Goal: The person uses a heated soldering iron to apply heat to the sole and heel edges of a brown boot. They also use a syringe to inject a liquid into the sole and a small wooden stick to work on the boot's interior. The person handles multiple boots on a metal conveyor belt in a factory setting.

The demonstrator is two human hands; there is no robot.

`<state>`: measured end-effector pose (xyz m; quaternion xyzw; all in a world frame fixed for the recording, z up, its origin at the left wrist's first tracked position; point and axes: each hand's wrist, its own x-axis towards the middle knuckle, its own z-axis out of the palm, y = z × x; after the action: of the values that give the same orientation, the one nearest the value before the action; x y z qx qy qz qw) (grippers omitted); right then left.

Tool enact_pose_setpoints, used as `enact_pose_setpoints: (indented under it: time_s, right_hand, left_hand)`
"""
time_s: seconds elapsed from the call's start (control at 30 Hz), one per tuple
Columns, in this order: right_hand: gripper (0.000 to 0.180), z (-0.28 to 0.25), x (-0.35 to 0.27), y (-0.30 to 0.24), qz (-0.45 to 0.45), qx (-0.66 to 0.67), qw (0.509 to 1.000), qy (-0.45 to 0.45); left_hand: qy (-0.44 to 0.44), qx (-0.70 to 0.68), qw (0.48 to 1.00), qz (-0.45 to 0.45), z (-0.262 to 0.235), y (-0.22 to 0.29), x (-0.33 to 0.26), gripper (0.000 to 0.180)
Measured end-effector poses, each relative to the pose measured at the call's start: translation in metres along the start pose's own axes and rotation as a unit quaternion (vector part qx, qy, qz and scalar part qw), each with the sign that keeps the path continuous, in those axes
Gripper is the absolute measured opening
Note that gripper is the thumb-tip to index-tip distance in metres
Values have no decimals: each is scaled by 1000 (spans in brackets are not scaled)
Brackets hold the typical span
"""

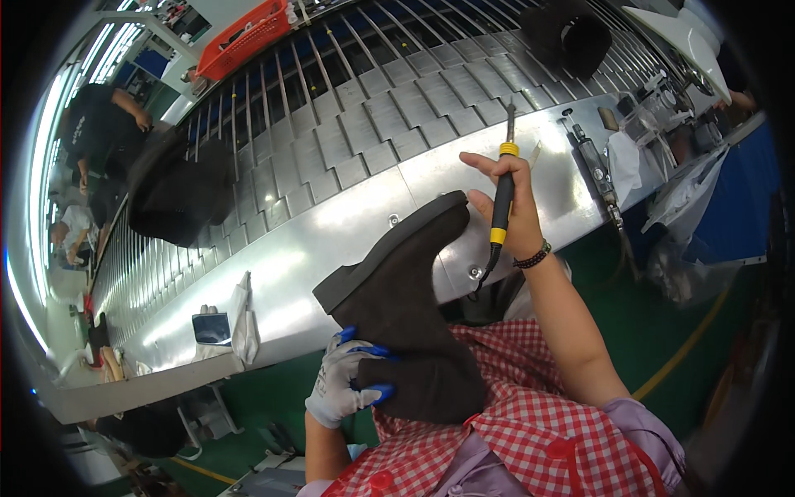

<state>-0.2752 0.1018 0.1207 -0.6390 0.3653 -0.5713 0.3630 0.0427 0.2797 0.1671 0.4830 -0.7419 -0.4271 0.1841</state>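
Head view. Landmark: the dark suede boot [410,319], which is sitting upside down over the person's lap, sole toward the steel counter [331,240], shaft pointing down toward the red checked apron [530,431].

Left hand [341,381], in a white glove with blue fingertips, is wrapping around the boot's shaft from the left side; fingers are closing firmly on the material, so it is gripping the boot and propping it up.

Right hand [512,207], bare with a dark bead bracelet at the wrist, is closing around a pen-shaped heated tool [502,195] with a black and yellow grip, held upright just right of the boot's heel end. The metal tip is pointing up and away, not touching the boot; the thumb is resting near the sole edge. The tool's cord is trailing down behind the boot.

Progress, as a judgement: the boot is looking fully assembled, sole attached, no loose threads or marks discernible at this resolution. The tool is not in contact, so the touch-up work is reading as either between passes or not yet started on this side. I cannot tell how much of the surface is already treated.

Beyond the boot: a slatted conveyor [389,108] is carrying another dark boot [178,195] to the left and one [571,37] far above. An orange basket [244,37] is sitting past the conveyor.
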Motion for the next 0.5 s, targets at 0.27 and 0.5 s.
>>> enact_pose_setpoints:
  time_s: [0.27,0.5]
  right_hand:
    - [36,-11,-35,-69,-94,-133,987,11]
    - [29,10,-34,-107,-192,-159,967,-56]
  left_hand:
    - [-68,-82,994,17,-27,14,-8,77]
    - [156,-116,980,43,-10,64,13,67]
